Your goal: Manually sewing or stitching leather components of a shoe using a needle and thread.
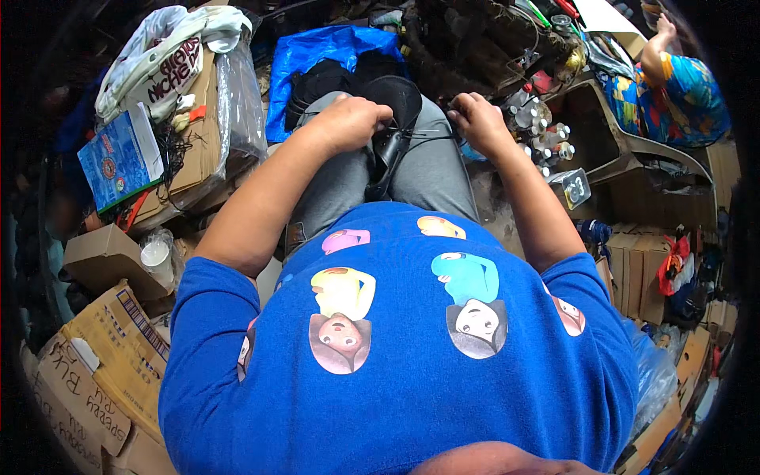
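A black shoe (388,149) rests between my thighs, its rounded black part (396,96) pointing away from me. Thin black cord (427,136) runs in loose loops from the shoe toward both sides. My left hand (356,123) is closed at the shoe's left edge, its fingertips pinched where the cord comes out. To the right of the shoe and apart from it, my right hand (479,123) is raised with curled fingers, pinching the cord. The fingertips partly hide how each hand grips the cord.
Beyond my knees lies a blue plastic sheet (332,43) with dark items. At left are stacked cardboard (202,138), a blue booklet (123,158) and boxes (115,257). Several small bottles (550,138) stand at right. Another person's patterned sleeve (689,95) shows at far right.
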Demonstrator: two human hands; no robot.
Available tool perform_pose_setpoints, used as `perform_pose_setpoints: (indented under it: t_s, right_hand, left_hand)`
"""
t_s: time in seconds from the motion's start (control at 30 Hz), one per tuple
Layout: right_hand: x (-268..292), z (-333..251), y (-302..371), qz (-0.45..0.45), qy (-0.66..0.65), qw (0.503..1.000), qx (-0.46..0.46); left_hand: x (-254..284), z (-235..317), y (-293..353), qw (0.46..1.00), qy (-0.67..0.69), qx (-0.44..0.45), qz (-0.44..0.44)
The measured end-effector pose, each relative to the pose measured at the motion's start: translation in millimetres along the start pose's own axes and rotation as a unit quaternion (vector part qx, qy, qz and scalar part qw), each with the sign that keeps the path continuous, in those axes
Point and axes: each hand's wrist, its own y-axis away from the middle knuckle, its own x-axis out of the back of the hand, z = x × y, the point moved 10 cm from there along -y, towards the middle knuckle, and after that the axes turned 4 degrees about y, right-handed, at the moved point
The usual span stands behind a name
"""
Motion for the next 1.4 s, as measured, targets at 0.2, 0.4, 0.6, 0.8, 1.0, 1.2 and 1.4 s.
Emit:
perform_pose_setpoints:
  t_s: [0.2,0.4,0.6,0.8,1.0,1.2,1.4]
  right_hand:
    - [-1,-62,12,-0.081,-0.013,0.987,0.139]
    - [4,-78,7,-0.036,0.112,0.976,0.181]
    - [-24,-60,6,-0.089,0.052,0.978,0.179]
    - [-25,-44,5,-0.069,0.009,0.976,0.204]
    - [-27,112,54,-0.075,-0.053,0.996,-0.014]
    - [-17,142,45,0.062,-0.682,0.686,-0.245]
    - [16,56,-11,0.072,-0.885,0.445,-0.118]
  left_hand:
    - [-6,-4,-8,1.0,-0.025,-0.007,-0.008]
    - [-9,5,-19,0.998,-0.042,-0.047,-0.017]
    - [-11,6,-27,0.997,-0.038,-0.064,-0.02]
    - [4,-21,-15,0.997,-0.055,-0.052,-0.026]
    - [86,-164,105,0.977,0.035,0.207,0.041]
    - [143,-154,98,0.849,0.467,0.149,0.199]
    - [148,-51,22,0.599,0.756,0.034,0.263]
